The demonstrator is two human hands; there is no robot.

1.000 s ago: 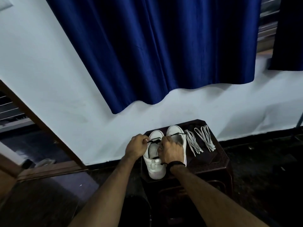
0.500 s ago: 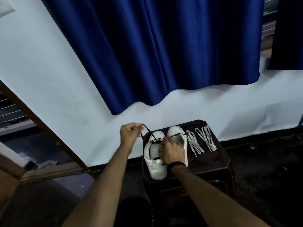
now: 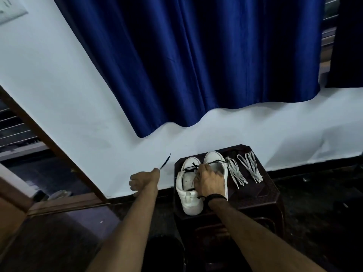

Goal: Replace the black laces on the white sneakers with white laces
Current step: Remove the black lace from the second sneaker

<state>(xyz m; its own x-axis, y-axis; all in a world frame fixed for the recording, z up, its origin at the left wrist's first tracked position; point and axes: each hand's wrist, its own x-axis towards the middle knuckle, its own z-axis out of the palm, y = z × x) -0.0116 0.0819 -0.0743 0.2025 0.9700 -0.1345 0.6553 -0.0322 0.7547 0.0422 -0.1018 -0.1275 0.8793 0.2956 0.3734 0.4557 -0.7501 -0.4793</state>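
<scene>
— Sneakers [image 3: 198, 185], where are they?

— Both white ones sit side by side on the dark stool [image 3: 261, 195], toes pointing at the far wall. The left sneaker [image 3: 186, 199] sits a little nearer than the right sneaker [image 3: 215, 160].

— And the hands?

— The right hand [image 3: 209, 182] rests across the two sneakers where they meet, fingers curled down over their openings. A dark band [image 3: 215, 197] circles that wrist. The left hand [image 3: 144, 179] is out to the left of the stool, well apart from the sneakers, fingers closed in a fist with a black lace [image 3: 165, 163] sticking up and to the right from the top of it.

— Does that lace reach the shoe?

— Its far end stands free against the white wall [image 3: 78, 99]. How the rest of it runs I cannot tell. Some black lacing [image 3: 191, 167] lies across the top of the left sneaker, just beside the right hand's fingertips.

— White laces?

— Two bundles of white laces [image 3: 243, 169] lie on the stool to the right of the sneakers, near them but apart from the hands.

— Anything else?

— A blue curtain [image 3: 196, 65] hangs on the far wall above the stool, and a brown door frame [image 3: 49, 142] slants at the left.
</scene>
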